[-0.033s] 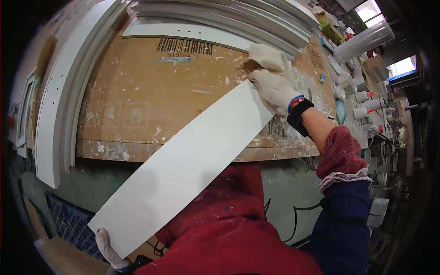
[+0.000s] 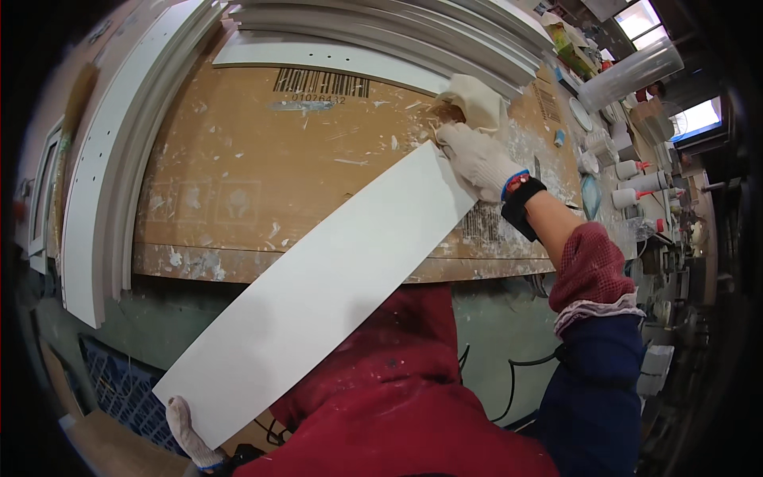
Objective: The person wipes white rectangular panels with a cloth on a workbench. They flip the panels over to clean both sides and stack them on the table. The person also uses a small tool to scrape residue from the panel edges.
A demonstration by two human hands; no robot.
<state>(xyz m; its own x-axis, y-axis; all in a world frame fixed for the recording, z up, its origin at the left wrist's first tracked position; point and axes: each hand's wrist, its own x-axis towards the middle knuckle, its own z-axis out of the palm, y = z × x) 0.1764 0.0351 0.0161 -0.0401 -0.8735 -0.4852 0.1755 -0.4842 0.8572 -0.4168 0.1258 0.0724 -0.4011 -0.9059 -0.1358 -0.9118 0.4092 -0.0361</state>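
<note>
A long white board (image 2: 326,286) slants from the lower left up to the cardboard-covered bench. My left hand (image 2: 187,433), in a knitted white glove, is closed round its near end, with the thumb on top and the other fingers hidden underneath. At the far end my gloved right hand (image 2: 475,157) lies over the board's corner, its fingers bent past the edge. A crumpled cream cloth (image 2: 481,105) bunches up at those fingers and appears gripped by them. Whether they also pinch the board cannot be made out.
Paint-spotted cardboard (image 2: 230,159) covers the bench. White boards (image 2: 99,151) stand along the left, and grey-white profiled lengths (image 2: 389,28) lie at the back. Bottles with red tips (image 2: 632,168) crowd the right. A blue plastic crate (image 2: 131,393) sits low at left.
My right hand has shifted very slightly to the right. The cloth has moved with it and changed its folds. My left hand and the board look almost still.
</note>
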